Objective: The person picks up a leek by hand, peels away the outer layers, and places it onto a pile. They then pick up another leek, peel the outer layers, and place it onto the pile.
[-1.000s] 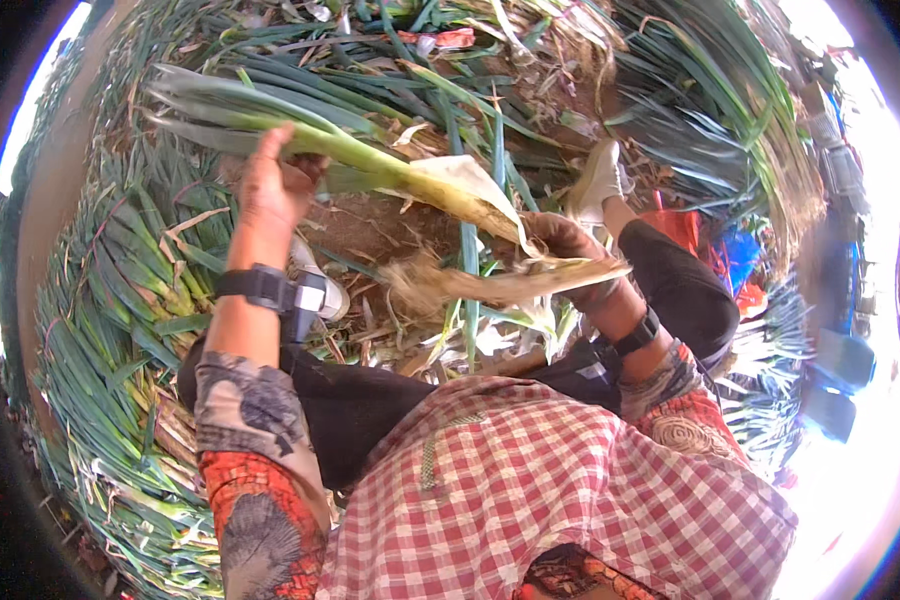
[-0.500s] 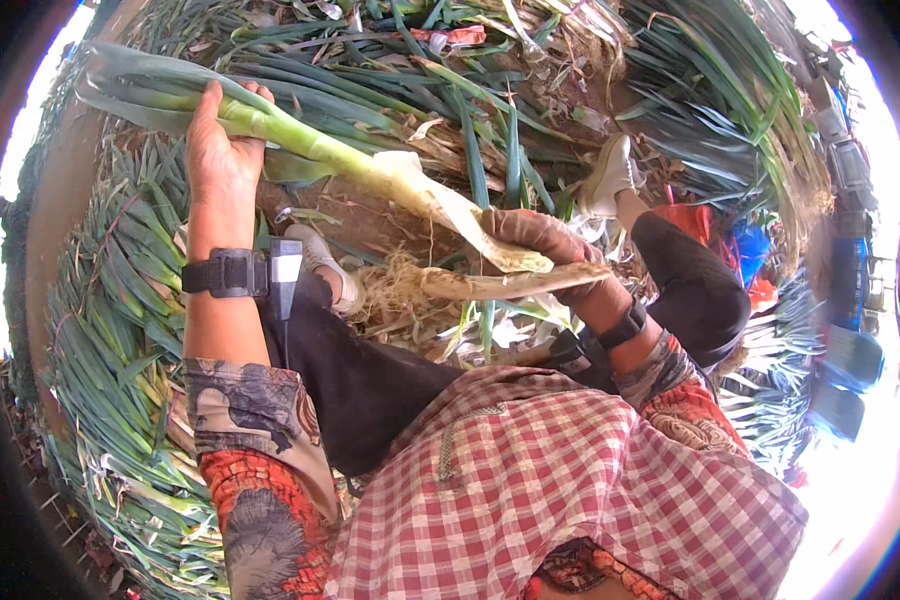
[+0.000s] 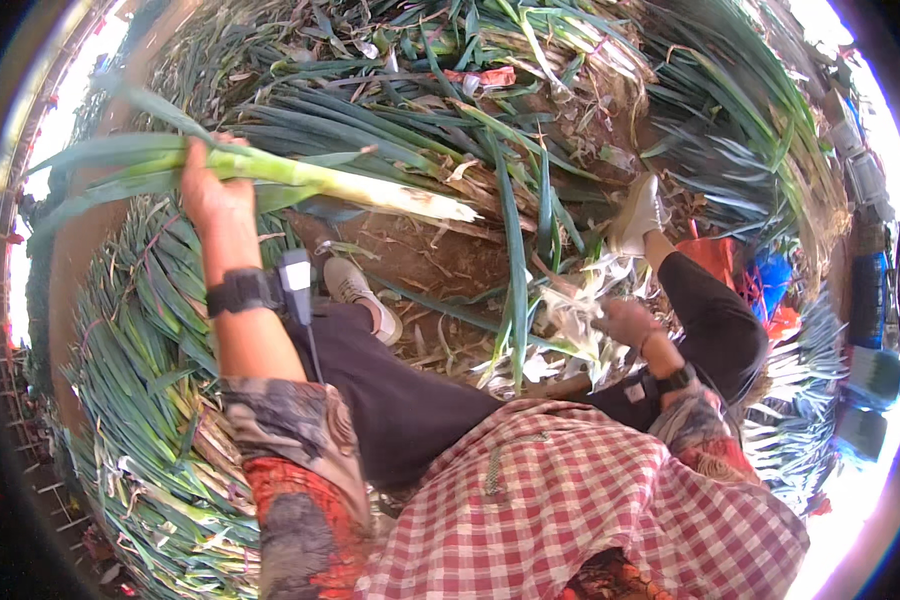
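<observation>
My left hand [image 3: 217, 190] is closed round the green upper stalk of a leek [image 3: 360, 188], at the upper left. Its leaves fan out to the left past my fingers, and its pale, ragged end points right, free of my other hand. My right hand [image 3: 632, 322] is low on the right, over a heap of pale peeled leek skins [image 3: 582, 310]. Motion smears its fingers, and whether anything is in them I cannot make out.
Piled leeks [image 3: 340, 120] lie on the soil ahead, with another green heap [image 3: 720, 100] at far right. Bundled leeks [image 3: 140, 300] line my left side. Beyond my right knee are an orange-red bag [image 3: 708, 258] and a blue bag [image 3: 770, 280]. Loose leaves [image 3: 515, 260] stick up between my shoes.
My right hand has left the leek and moved right and down to the peelings. The root end and hanging outer skin no longer show on the leek, which my left hand still holds.
</observation>
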Available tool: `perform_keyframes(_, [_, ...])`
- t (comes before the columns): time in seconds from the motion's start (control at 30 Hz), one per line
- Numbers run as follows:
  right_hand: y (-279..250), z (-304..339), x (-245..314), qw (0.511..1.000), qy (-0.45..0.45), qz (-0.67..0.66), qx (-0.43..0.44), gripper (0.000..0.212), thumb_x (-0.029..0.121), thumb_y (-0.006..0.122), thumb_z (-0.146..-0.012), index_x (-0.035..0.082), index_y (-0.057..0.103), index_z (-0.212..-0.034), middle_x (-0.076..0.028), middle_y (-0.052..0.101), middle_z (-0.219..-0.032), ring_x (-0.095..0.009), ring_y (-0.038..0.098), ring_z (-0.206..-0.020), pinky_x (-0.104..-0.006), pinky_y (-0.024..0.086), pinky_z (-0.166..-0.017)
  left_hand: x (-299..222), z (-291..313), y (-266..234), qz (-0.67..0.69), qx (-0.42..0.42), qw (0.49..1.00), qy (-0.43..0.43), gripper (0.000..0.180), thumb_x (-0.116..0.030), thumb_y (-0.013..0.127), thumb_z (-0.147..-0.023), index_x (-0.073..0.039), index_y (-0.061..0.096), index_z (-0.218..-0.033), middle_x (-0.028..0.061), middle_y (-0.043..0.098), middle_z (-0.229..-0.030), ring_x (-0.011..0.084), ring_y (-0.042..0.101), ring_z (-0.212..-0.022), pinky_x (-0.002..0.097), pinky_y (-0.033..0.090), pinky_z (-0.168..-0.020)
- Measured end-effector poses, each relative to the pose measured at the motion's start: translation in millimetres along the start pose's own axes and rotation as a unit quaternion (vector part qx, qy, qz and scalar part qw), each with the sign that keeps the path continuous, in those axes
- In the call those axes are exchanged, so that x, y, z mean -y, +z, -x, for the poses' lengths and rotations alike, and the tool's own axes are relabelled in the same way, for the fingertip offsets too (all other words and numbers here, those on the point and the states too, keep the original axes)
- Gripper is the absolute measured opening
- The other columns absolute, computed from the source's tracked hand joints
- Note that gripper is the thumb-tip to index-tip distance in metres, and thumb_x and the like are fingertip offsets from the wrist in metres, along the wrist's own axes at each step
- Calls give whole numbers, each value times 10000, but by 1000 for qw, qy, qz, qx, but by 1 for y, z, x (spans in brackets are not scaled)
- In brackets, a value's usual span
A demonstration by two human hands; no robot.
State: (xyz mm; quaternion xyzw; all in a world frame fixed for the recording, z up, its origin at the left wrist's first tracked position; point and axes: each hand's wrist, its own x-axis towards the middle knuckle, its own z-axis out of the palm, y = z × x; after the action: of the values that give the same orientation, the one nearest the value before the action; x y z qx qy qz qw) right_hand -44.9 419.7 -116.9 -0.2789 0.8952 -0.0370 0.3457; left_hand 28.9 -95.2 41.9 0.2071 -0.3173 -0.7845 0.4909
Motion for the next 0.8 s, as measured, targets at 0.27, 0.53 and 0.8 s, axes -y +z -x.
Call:
perform_keyframes(0.27, [-144, -6, 203, 781, -349, -101, -508, 351, 233, 585, -721, 82, 519, -1030, -132, 562, -935, -307, 556, -828, -354, 460, -731, 43, 42, 40, -35, -36, 997, -67, 198, -174, 508, -846, -11, 452, -944, 100, 503, -775, 233, 496, -693, 381, 437, -648])
perform_keyframes(0.53, [-128, -54, 278, 825, -376, -28, -421, 120, 168, 498, -731, 87, 562, -793, -116, 550, -783, -296, 554, -755, -394, 459, -593, 50, 47, 32, -55, -77, 995, -34, 247, -135, 581, -799, -25, 459, -984, 91, 496, -825, 238, 511, -713, 390, 444, -642])
perform_keyframes(0.8, [-113, -36, 213, 949, -236, -131, -166, 393, 245, 629, -688, 61, 551, -1026, -117, 586, -837, -221, 551, -733, -337, 452, -640, 78, 81, 44, -107, 106, 964, -218, 261, -208, 541, -794, -35, 536, -990, 112, 545, -919, 232, 511, -836, 364, 418, -761])
